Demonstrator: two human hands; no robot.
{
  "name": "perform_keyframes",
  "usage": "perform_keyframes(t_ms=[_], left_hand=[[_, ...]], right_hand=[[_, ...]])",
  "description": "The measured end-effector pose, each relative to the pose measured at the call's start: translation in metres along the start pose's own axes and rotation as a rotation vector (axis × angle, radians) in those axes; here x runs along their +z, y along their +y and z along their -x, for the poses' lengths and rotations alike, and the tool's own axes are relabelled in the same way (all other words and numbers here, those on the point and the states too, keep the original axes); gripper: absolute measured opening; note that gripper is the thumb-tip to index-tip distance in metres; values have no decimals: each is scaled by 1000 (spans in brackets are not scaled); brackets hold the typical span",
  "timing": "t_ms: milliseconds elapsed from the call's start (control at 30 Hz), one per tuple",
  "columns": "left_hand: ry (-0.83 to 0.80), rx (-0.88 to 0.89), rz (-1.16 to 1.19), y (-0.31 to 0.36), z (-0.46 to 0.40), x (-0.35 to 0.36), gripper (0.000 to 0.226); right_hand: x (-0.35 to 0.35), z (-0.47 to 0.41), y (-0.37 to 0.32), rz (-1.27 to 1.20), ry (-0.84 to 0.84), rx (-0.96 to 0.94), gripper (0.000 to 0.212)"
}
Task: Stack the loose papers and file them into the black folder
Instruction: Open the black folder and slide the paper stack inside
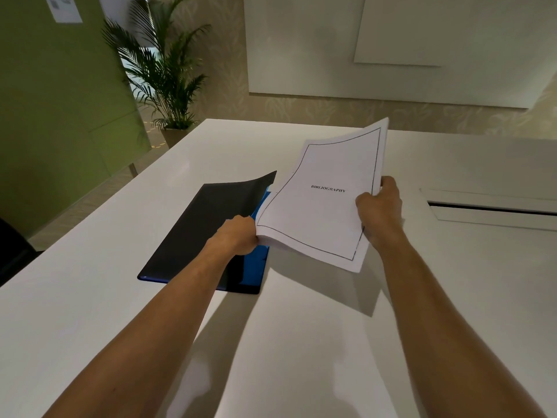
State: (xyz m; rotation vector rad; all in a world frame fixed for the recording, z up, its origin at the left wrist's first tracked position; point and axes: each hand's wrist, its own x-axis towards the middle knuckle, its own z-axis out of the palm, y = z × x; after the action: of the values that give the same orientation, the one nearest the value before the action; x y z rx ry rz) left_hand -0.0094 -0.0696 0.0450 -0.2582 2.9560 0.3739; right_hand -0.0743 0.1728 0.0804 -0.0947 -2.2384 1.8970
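Note:
A stack of white papers, its top sheet framed by a black border and headed BIBLIOGRAPHY, is held tilted above the white table. My right hand grips the stack's right edge. My left hand is closed at the stack's lower left corner, where the black folder's cover edge also lies; which of the two it holds is unclear. The black folder lies on the table left of the papers, its cover lifted at the far right corner, showing a blue inside.
A slot with a recessed lid is set into the table at the right. A potted palm stands past the table's far left corner beside a green wall. A dark chair edge shows at the left.

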Motion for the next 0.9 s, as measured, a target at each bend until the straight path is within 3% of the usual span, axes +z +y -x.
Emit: perform_keyframes(t_ms=[233, 400, 533, 900], left_hand=[[-54, -49, 25, -6, -3, -8, 35], [-54, -46, 64, -5, -2, -12, 40], [-37, -42, 98, 3, -3, -10, 35], [57, -23, 119, 38, -3, -12, 23]], right_hand=[[-13, 0, 7, 84, 34, -2, 32], [-15, -2, 18, -18, 15, 101, 29], [-12, -2, 22, -83, 10, 154, 31], [12, 18, 20, 104, -25, 37, 36]])
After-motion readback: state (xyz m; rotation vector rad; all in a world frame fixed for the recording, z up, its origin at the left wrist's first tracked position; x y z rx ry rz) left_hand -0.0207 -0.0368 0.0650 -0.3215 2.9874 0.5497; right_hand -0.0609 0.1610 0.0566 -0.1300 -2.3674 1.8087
